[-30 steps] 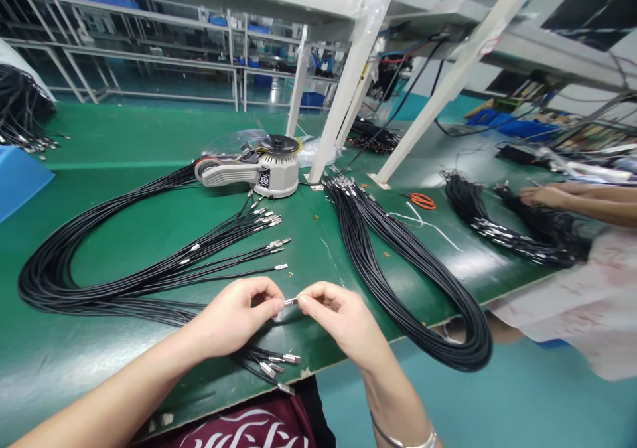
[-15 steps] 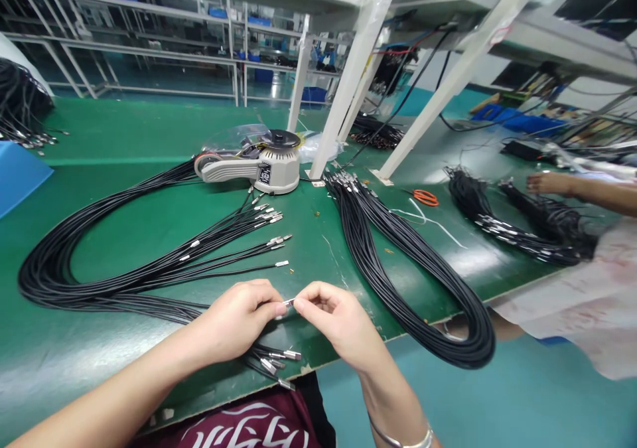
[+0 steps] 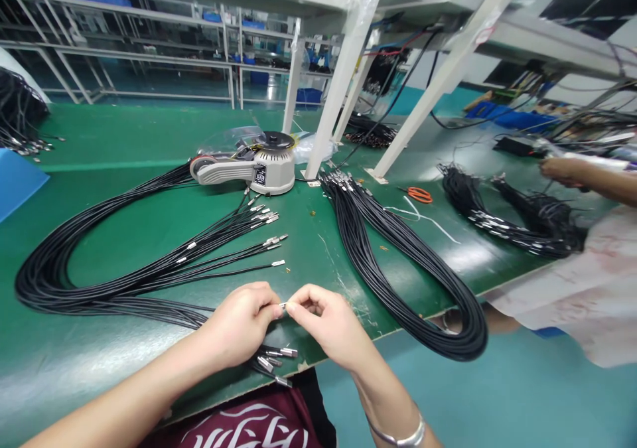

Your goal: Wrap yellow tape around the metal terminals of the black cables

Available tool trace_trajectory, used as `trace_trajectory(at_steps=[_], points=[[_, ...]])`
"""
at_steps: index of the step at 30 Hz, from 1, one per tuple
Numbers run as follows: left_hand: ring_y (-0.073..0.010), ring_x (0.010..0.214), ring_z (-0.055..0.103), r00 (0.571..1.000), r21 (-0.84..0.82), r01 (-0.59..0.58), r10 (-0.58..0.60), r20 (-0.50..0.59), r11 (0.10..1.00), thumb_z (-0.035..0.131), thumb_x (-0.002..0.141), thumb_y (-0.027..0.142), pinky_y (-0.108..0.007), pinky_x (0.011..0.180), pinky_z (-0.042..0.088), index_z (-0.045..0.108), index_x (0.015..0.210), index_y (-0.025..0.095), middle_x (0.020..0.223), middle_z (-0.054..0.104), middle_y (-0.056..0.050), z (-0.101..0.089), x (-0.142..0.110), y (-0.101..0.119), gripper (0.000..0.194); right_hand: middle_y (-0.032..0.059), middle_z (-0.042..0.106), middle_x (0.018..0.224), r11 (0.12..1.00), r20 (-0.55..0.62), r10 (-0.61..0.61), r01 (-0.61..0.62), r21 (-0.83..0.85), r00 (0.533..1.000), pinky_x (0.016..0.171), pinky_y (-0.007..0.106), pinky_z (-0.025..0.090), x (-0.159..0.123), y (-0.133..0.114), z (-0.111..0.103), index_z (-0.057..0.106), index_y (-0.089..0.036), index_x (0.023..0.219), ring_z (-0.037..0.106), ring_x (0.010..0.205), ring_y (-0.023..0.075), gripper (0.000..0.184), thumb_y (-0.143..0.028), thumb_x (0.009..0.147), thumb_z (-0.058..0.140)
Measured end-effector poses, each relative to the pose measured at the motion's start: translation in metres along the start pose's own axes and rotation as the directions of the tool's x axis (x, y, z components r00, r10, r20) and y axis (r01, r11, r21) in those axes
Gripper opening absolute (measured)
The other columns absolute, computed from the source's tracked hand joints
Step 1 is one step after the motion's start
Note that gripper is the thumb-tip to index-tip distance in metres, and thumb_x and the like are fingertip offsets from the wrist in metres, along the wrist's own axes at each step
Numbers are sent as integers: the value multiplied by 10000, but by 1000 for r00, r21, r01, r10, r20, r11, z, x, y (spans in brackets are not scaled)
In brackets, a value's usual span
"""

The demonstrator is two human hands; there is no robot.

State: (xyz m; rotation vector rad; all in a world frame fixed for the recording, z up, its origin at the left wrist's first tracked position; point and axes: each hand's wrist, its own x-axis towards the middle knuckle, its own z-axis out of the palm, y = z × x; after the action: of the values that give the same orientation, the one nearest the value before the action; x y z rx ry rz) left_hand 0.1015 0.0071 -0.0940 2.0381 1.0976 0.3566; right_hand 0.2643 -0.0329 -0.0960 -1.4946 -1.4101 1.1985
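Observation:
Between my two hands is a small silvery metal cable connector (image 3: 283, 304). My left hand (image 3: 245, 320) pinches it from the left with thumb and forefinger. From the right, my right hand (image 3: 326, 318) has its thumb and fingertip closed on the other end, and the fingertips of both hands almost meet. A large loop of black cables (image 3: 37, 255) curves across the left of the table, and some of its strands run under my left hand. Several metal connector ends (image 3: 286, 353) stick out just below that hand, near the table's front edge.
A grey round tape dispenser (image 3: 271, 169) stands behind the cable loop. On the right, a second black cable bundle (image 3: 418, 275) hangs over the edge of the green table (image 3: 159, 126). Beyond lie orange cord (image 3: 419, 194), white posts (image 3: 343, 76) and a co-worker's hand (image 3: 567, 171).
My fingertips have drawn slightly closer together, leaving less of the connector showing. The co-worker's hand has lifted away from the black cables. The view has shifted a little.

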Motion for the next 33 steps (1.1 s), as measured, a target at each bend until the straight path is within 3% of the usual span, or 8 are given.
trace_trajectory(at_steps=[7,10,12,15,18,22,28,33], points=[[-138,705,572,983,8,-117,114,141,993,435,893,267,-247,671,424,649,741,190,731,614,-1,-14,-10,-1,274,-34,563,607,998,51,50,-51,23,997,543,219,399,-16,7,3,586,-172,654,513,570,115,139,-232,779,580],[-170,826,578,983,150,-173,179,-31,973,429,906,266,-282,770,438,651,904,199,842,648,-29,-24,-1,-13,232,-24,576,602,993,75,34,-25,-112,997,541,224,401,-35,10,6,598,-182,631,520,571,124,146,-167,766,544],[-208,879,561,965,327,-155,214,-151,932,448,892,232,-331,806,436,630,978,188,898,641,-61,-24,14,-22,205,-21,597,587,973,207,15,33,-228,978,526,226,390,-44,13,2,626,-187,588,535,552,128,157,-123,719,568],[-246,848,543,955,461,-127,234,-182,878,488,853,173,-374,768,438,635,854,160,852,614,-94,-14,42,-31,148,-15,626,588,964,309,30,55,-260,951,533,231,386,-42,12,-13,658,-193,570,563,565,136,185,-124,724,584],[-239,803,543,950,452,-120,235,-206,884,462,851,129,-363,722,443,610,739,161,790,602,-88,-4,57,-34,188,3,644,636,995,95,58,-49,-91,994,549,237,408,-17,10,-23,659,-182,651,568,596,141,206,-233,816,547],[-201,775,563,929,394,-159,272,-250,905,390,902,148,-332,721,467,584,820,169,800,621,-63,-2,46,-31,211,31,655,729,992,-171,57,-37,119,984,565,251,435,30,5,-15,659,-151,826,590,660,157,207,-344,802,590],[-170,816,570,857,246,-228,314,-407,942,451,912,230,-287,727,481,558,1077,185,861,610,-47,-2,24,-21,202,-7,606,632,986,-112,-23,41,162,993,589,247,440,53,-8,2,644,-150,712,554,612,134,212,-350,776,618],[-154,732,575,846,106,-240,261,-466,965,468,895,205,-272,677,467,622,911,192,758,599,-22,-9,23,-18,155,-4,614,625,973,-142,-47,77,216,989,615,253,433,49,-15,-1,646,-154,670,548,619,138,209,-342,762,643]])
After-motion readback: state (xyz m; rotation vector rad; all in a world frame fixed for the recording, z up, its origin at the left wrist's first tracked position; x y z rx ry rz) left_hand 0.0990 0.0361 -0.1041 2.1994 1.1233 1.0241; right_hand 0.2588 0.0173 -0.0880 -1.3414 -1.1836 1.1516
